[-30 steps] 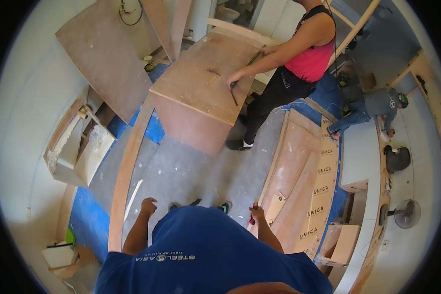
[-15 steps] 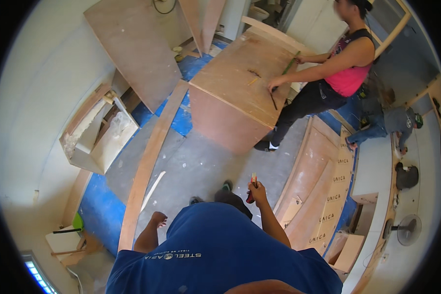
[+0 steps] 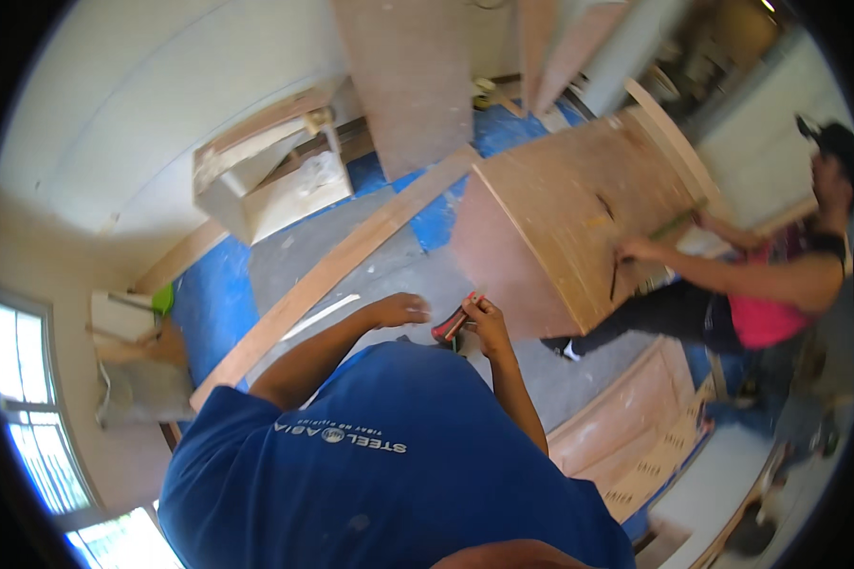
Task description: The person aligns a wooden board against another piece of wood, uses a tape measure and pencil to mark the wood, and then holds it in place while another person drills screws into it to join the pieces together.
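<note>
Long plank: is lying diagonally across the floor on the left (image 3: 340,271).
Left hand (image 3: 399,310): is hovering near the tool, apart from it, fingers loosely curled, seemingly holding nothing; blur is hiding exactly how far they are opening.
Red-handled tool (image 3: 449,325): is slanting between the hands, before the blue shirt (image 3: 380,474).
Right hand (image 3: 486,321): is pinching the tool near its upper end, fingers closing around it.
Step in hand: seemingly readying the tool; a two-handed hold would be calling for closing the left hand's gap.
Wooden box (image 3: 579,218): is standing ahead, rightward.
Co-worker (image 3: 769,284): is leaning over its top.

Bright window (image 3: 27,356), blurred right side
</note>
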Action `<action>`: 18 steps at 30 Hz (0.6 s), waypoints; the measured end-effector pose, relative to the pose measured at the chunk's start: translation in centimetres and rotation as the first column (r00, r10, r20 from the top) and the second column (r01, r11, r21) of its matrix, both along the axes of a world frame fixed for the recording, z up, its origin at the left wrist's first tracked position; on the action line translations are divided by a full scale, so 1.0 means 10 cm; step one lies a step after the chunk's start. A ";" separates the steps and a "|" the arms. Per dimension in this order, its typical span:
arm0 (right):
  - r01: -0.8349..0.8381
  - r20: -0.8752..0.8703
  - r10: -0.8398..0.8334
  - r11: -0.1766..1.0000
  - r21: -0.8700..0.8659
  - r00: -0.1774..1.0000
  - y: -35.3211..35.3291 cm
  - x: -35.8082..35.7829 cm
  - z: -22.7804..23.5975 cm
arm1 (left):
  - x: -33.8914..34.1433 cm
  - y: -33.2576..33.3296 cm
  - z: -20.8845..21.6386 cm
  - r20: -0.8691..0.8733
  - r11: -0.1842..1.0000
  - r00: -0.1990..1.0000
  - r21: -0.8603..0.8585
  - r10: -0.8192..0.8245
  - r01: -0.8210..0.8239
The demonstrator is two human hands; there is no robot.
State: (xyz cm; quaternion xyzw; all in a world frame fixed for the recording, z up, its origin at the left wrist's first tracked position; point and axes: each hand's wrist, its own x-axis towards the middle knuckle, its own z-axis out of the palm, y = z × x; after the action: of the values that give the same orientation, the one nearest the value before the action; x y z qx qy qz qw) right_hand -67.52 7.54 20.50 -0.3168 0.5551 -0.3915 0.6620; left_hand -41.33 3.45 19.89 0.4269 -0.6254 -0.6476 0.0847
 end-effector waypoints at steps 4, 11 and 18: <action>-0.108 0.065 0.110 0.993 -0.036 0.992 -0.48 -0.13 0.13 | -0.62 -0.17 0.59 -0.192 0.997 0.979 0.051 0.075 -0.066; -0.163 0.137 0.171 0.984 -0.072 0.976 -0.84 -0.38 0.17 | -1.04 -0.49 0.57 0.171 0.911 0.980 -0.412 0.102 -0.023; -0.184 -0.087 0.180 0.982 -0.048 0.980 -0.72 -1.19 -0.47 | -0.36 -0.83 0.34 0.193 0.854 0.845 -0.277 0.499 -0.441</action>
State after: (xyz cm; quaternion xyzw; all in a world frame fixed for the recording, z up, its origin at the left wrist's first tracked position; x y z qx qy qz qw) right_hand -79.46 0.32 15.79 -0.4004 0.5394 -0.3313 0.6625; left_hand -44.98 -4.86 23.25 0.6362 -0.5747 -0.4714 0.2067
